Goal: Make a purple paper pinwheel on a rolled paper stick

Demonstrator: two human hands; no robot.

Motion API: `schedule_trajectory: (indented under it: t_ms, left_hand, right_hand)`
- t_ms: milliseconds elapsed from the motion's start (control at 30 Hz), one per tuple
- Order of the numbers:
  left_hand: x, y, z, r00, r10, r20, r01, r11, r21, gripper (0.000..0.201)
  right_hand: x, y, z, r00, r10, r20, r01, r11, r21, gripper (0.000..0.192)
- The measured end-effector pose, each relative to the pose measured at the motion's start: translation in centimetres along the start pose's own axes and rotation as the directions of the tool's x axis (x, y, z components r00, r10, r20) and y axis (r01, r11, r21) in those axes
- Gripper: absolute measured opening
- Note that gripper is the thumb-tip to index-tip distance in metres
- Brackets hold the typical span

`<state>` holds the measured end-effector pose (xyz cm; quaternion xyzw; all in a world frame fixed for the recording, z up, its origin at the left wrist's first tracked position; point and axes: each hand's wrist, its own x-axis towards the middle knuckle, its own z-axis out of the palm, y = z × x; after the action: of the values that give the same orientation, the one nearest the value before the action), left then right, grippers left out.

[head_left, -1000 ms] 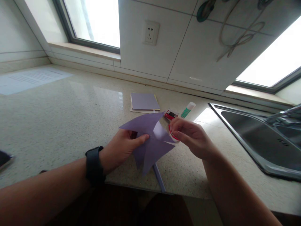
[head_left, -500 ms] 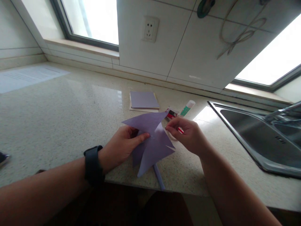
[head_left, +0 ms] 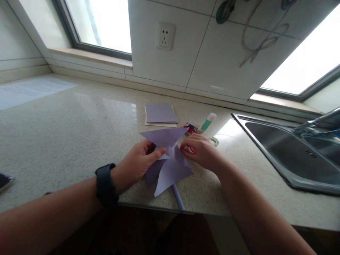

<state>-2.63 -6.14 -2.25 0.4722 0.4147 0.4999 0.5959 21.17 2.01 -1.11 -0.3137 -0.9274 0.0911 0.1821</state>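
Observation:
A purple paper pinwheel (head_left: 172, 171) stands tilted over the counter's front edge, its pointed blades spread. A rolled purple paper stick (head_left: 178, 198) shows beneath it, reaching the edge. My left hand (head_left: 143, 156), with a black watch on the wrist, is closed on the pinwheel, the thumb pressing near its middle and the fingers mostly hidden behind. At the right side, my right hand (head_left: 198, 148) pinches the edge of a blade between thumb and fingertips. Anything small inside that pinch is hidden.
Behind the pinwheel lie a stack of square paper (head_left: 160, 113), a red-and-black packet (head_left: 190, 126) and a glue stick (head_left: 208, 121). A pale tape ring (head_left: 214, 141) sits beside my right hand. A steel sink (head_left: 276, 148) is at right, a printed sheet (head_left: 34, 90) at far left.
My right hand has moved left and closed in on the pinwheel's right blade, which is now bent inward. The tape ring has come into sight. My left hand keeps its hold.

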Motion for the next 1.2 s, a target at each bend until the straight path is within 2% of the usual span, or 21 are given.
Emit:
schedule_trajectory:
  t_ms: [100, 367, 567, 833, 933, 1200]
  left_hand:
    - [-0.1, -0.1, -0.1, 1.0, -0.011, 0.011, 0.011, 1.0, -0.018, 0.036]
    - [0.1, -0.6, -0.3, 1.0, 0.004, 0.03, -0.002, 0.996, -0.089, 0.04]
    - [0.3, -1.0, -0.3, 0.999, -0.032, 0.005, 0.032, 0.981, -0.19, 0.031]
    - [0.2, -0.6, -0.1, 0.998, -0.057, -0.037, 0.046, 0.97, -0.238, 0.028]
    - [0.2, -0.4, 0.0, 0.997, -0.064, -0.033, 0.053, 0.965, -0.256, 0.028]
    - [0.1, -0.1, 0.1, 0.991, -0.123, -0.051, 0.103, 0.951, -0.291, 0.019]
  right_hand:
    - [0.1, 0.3, 0.3, 0.999, -0.026, 0.022, 0.026, 1.0, 0.004, 0.007]
    - [-0.1, 0.4, -0.1, 0.998, -0.07, -0.011, 0.07, 0.997, 0.044, 0.013]
    - [-0.4, 0.5, -0.5, 0.988, 0.083, -0.13, -0.068, 0.991, 0.116, 0.011]
    - [-0.7, 1.3, -0.4, 0.93, 0.278, -0.238, -0.222, 0.946, 0.237, 0.015]
    - [-0.7, 1.5, -0.3, 0.923, 0.296, -0.247, -0.236, 0.94, 0.246, 0.015]
    - [-0.6, 1.6, -0.4, 0.941, 0.256, -0.221, -0.204, 0.95, 0.236, 0.014]
